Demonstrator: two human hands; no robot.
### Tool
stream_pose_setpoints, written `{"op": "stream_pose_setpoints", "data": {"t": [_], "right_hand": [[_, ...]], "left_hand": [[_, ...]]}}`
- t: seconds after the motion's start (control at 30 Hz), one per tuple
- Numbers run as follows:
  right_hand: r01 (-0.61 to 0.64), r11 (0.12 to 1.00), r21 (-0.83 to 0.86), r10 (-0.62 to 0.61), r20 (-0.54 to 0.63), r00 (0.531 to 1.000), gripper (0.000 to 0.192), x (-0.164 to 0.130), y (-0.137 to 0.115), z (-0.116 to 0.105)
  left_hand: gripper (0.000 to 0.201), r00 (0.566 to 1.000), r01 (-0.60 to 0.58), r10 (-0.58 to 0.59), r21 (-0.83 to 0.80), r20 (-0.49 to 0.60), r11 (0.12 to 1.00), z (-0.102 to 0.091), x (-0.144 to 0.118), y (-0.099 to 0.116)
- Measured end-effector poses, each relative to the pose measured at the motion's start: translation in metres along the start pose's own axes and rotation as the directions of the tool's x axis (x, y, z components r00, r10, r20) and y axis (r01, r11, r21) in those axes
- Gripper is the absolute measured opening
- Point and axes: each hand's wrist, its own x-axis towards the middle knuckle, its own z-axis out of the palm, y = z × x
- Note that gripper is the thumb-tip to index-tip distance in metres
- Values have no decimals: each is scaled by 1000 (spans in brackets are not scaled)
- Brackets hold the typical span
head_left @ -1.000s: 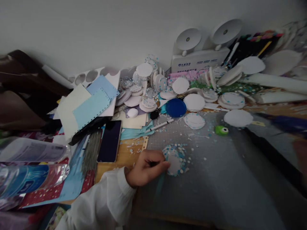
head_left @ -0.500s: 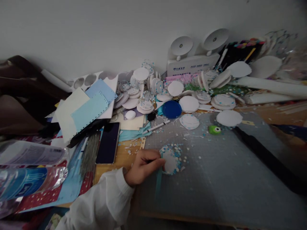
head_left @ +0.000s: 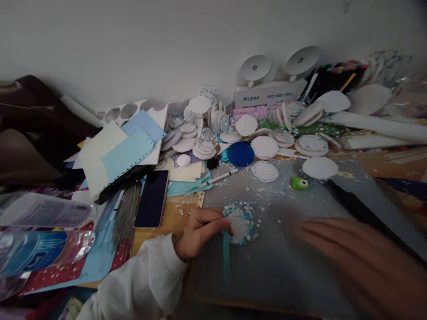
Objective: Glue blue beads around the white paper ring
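My left hand [head_left: 206, 231] is closed in a pinch at the left edge of a white paper disc [head_left: 238, 226] ringed with small blue and white paper bits. From under its fingertips a narrow light-blue strip [head_left: 226, 262] hangs down toward the front of the grey cutting mat [head_left: 273, 266]. On the right, my right hand [head_left: 360, 258] is over the mat, blurred by motion. Its fingers look stretched out, pointing left, with nothing visible in them. A green craft punch [head_left: 299, 183] lies beyond it, beside a plain white disc [head_left: 320, 168].
Many white discs, a dark blue lid [head_left: 240, 154] and a white pen [head_left: 220, 177] crowd the back. A black tool [head_left: 353, 202] slants along the right. A phone [head_left: 151, 198], coloured sheets [head_left: 126, 151], wires [head_left: 128, 218] and plastic bottles [head_left: 43, 251] occupy the left.
My right hand has come into view from the right. The left hand keeps its pinch, while the blue strip has swung slightly and hangs straighter. The camera view has shifted a little.
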Motion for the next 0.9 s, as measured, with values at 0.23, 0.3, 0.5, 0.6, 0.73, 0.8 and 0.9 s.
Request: {"op": "stream_pose_setpoints", "data": {"t": [0.23,0.3,0.5,0.6,0.73,0.8,0.9], "right_hand": [[528,847,58,-522,-94,848,36,91,-49,51],[592,805,37,-587,-83,805,39,98,-50,55],[374,900,224,-316,-254,914,28,81,-27,54],[68,899,432,79,-313,947,19,68,-17,61],[-265,741,617,557,-343,757,10,60,-13,74],[-270,671,691,598,-289,748,8,61,-13,78],[-284,573,769,628,-190,755,6,63,-16,80]], "left_hand": [[49,991,76,-91,-151,-95,986,2,0,-7],[54,988,87,-107,-163,-114,983,2,2,-9],[51,976,50,-47,6,-211,999,6,-1,-5],[44,960,-60,133,279,-248,958,5,-2,-1],[33,944,-219,321,588,-73,778,5,1,-1],[61,941,-259,338,697,25,669,6,3,-3],[70,946,-274,306,772,109,574,8,5,-6]]}}
